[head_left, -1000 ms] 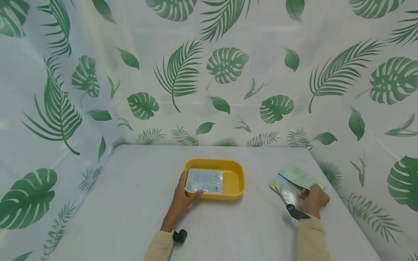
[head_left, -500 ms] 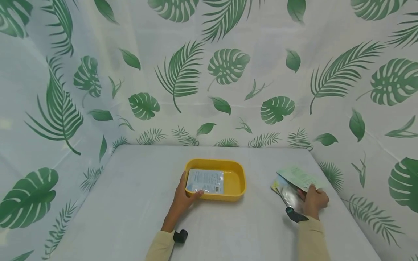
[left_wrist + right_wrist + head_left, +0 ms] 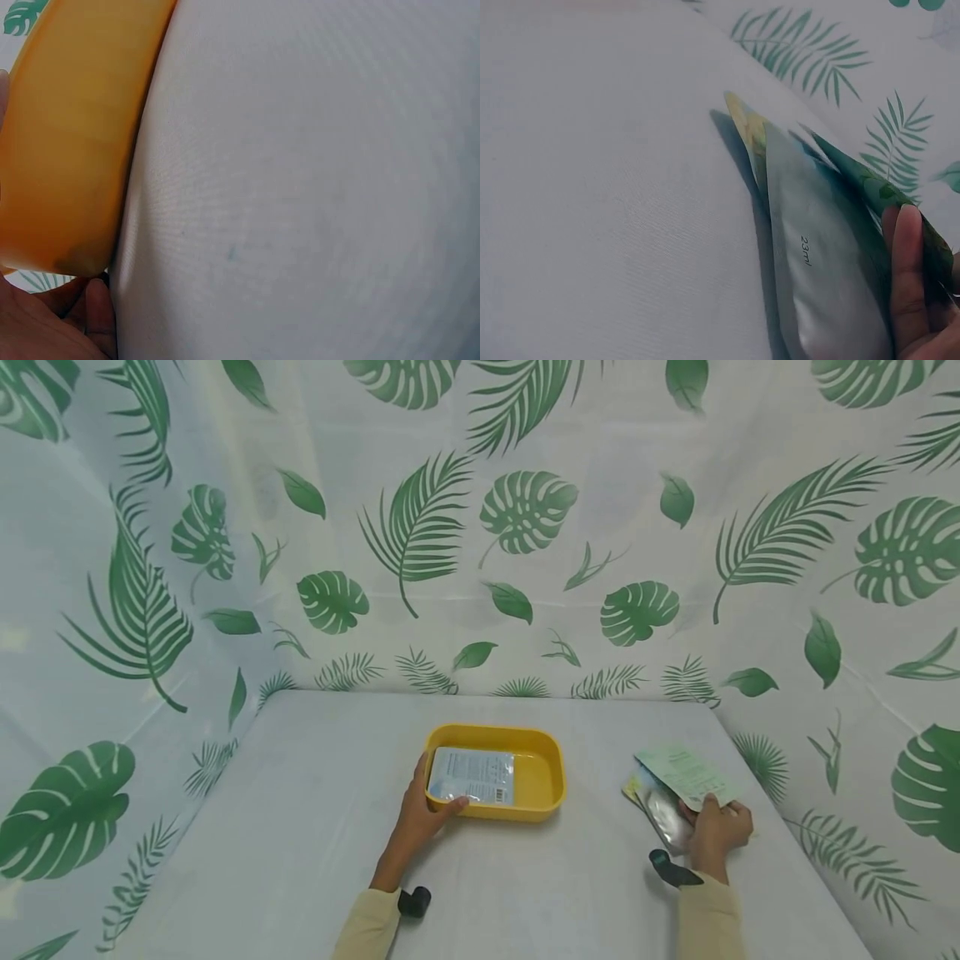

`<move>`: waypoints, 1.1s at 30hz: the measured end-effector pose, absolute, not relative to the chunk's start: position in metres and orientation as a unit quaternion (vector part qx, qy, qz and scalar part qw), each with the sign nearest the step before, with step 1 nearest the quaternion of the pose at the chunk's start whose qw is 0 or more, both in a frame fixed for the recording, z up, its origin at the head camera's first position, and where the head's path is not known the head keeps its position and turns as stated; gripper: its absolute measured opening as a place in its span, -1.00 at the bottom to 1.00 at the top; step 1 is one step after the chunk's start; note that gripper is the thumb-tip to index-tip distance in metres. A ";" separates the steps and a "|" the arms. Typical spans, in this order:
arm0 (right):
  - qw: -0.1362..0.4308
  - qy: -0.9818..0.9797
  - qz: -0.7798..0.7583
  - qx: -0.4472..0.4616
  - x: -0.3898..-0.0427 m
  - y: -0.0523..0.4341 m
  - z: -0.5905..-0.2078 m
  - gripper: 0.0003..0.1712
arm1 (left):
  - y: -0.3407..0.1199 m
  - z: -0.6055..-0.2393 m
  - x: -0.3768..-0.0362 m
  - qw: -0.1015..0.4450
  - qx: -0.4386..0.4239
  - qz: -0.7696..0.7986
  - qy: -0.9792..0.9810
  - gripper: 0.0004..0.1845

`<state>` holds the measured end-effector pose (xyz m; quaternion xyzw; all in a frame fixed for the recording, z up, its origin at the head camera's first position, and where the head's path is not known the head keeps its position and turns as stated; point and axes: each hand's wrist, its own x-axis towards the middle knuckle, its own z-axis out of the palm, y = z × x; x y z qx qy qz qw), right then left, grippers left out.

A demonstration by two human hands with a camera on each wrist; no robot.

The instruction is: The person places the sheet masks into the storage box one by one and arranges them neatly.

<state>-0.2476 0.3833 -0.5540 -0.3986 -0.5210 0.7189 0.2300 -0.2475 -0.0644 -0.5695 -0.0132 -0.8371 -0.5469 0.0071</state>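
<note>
Drawn slightly nearer since a second ago: right hand, with the fanned flat sachets lifted a little at their near ends. Unchanged at the left: left hand, fingers curled over the near-left corner of the shallow yellow plastic tray, thumb on the rim beside the pale blue printed sachet lying flat inside. On the right, near the table's right edge, thumb and fingers pinching the near ends of a silver foil sachet and a pale green printed sachet above it. Probably light, thin, floppy and slick, prone to sliding apart; best taken at a stiff sealed edge, pinched firmly.
</note>
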 end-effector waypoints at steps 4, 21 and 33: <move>0.227 -0.527 0.718 -0.395 -0.244 0.375 -0.554 -0.46 | -0.064 -0.569 -0.247 0.005 -0.010 -0.546 -0.838 0.21; 0.258 -0.565 0.750 -0.225 -0.242 0.312 -0.556 -0.77 | -0.064 -0.571 -0.245 0.005 -0.010 -0.553 -0.833 0.20; 0.138 -0.709 0.685 -0.094 -0.251 0.268 -0.539 -0.56 | -0.062 -0.570 -0.247 0.007 -0.010 -0.552 -0.834 0.19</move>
